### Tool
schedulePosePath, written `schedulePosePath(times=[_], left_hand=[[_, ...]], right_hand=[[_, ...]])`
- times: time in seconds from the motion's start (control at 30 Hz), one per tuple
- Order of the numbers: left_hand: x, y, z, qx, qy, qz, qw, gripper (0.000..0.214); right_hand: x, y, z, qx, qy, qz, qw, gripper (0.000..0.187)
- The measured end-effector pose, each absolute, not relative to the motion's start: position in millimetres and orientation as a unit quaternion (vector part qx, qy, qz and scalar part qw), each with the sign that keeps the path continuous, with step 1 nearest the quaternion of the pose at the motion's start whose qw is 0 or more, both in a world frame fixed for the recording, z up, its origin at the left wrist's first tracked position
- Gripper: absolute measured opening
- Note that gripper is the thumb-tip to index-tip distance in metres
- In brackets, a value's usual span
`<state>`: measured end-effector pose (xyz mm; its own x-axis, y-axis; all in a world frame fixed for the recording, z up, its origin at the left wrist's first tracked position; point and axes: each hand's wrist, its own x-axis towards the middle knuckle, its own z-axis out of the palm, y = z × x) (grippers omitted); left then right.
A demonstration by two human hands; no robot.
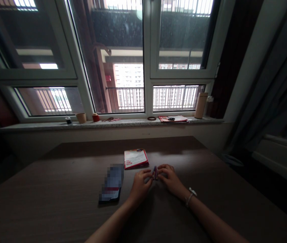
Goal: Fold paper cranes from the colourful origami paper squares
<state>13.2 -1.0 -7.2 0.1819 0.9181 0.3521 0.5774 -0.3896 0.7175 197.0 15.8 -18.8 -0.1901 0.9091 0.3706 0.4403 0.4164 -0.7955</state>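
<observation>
Between my two hands stands a small folded paper piece [155, 172], purplish with a lighter edge, just above or on the table. My left hand [141, 184] pinches its left side with thumb and fingertips. On the other side, the fingers of my right hand [170, 179] are curled in and hold its right side. Just beyond my left hand lies a stack of red-bordered printed sheets [136, 159]. A phone [111, 184] with a blurred-out screen rests to the left of my left hand.
The brown table [57, 189] reaches toward a window sill [130, 123]. On the sill stand a paper cup [81, 117], a red spool [96, 117], a ring-shaped roll [151, 118], scissors [171, 118] on red-edged papers [181, 118], and a tan thermos [200, 105].
</observation>
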Motion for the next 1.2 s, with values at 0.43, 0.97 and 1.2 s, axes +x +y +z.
schedulePosePath(times=[0.43,0.97,1.2], left_hand=[[9.1,6.6,-14.7,0.692,0.508,0.441,0.260,0.010],[10.2,4.4,-12.5,0.701,0.494,0.435,0.273,0.011],[10.4,6.6,-15.5,0.695,0.494,0.448,0.269,0.009]], right_hand=[[194.2,15.1,-18.4,-0.485,-0.706,0.251,0.450,0.012],[194.4,8.5,-11.3,-0.487,-0.719,0.237,0.436,0.005],[195.9,11.0,-15.1,-0.479,-0.725,0.264,0.419,0.004]])
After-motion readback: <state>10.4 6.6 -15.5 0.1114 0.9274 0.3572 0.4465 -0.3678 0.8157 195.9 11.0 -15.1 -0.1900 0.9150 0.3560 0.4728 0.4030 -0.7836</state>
